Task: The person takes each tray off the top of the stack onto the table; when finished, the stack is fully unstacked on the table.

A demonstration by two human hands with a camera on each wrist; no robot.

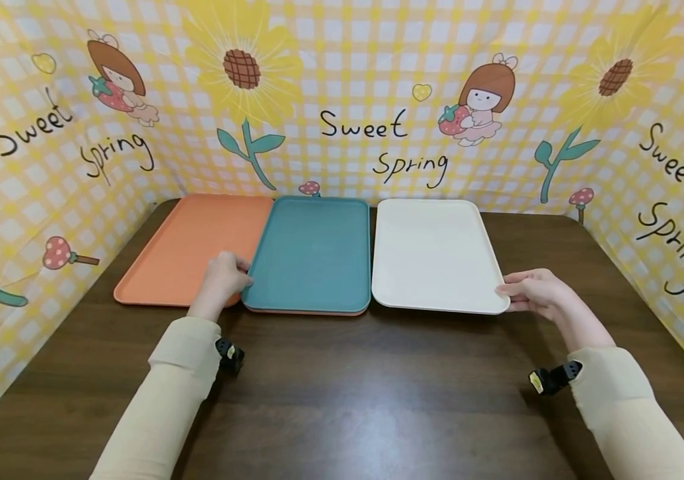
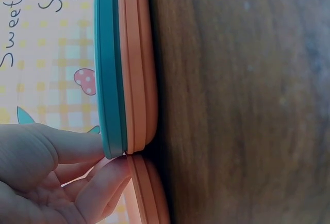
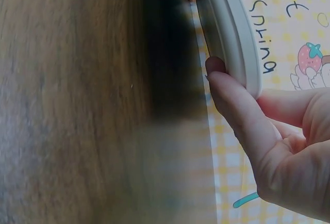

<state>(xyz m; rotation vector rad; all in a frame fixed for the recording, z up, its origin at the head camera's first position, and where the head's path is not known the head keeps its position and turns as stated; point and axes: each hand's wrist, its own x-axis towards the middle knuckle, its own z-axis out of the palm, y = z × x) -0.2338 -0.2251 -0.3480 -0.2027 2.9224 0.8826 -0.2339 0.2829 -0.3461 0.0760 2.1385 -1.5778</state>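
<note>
Three trays lie side by side: an orange tray [image 1: 198, 247] at left, a teal tray [image 1: 312, 257] in the middle and a white tray [image 1: 435, 257] at right. Under the teal tray is another orange tray [image 2: 139, 79], its edge showing in the left wrist view. My left hand [image 1: 222, 280] pinches the teal tray's near left corner, thumb on its rim; the fingertips are partly hidden behind the tray edges. At the white tray's near right corner my right hand [image 1: 537, 292] grips the rim, thumb above and fingers beneath. That corner is raised off the table in the right wrist view.
The trays are at the back of a dark brown wooden table [image 1: 342, 387]. A yellow checked cloth [image 1: 348, 80] with flowers and lettering hangs behind and along both sides. Black wrist cameras [image 1: 231, 355] sit at both sleeve cuffs.
</note>
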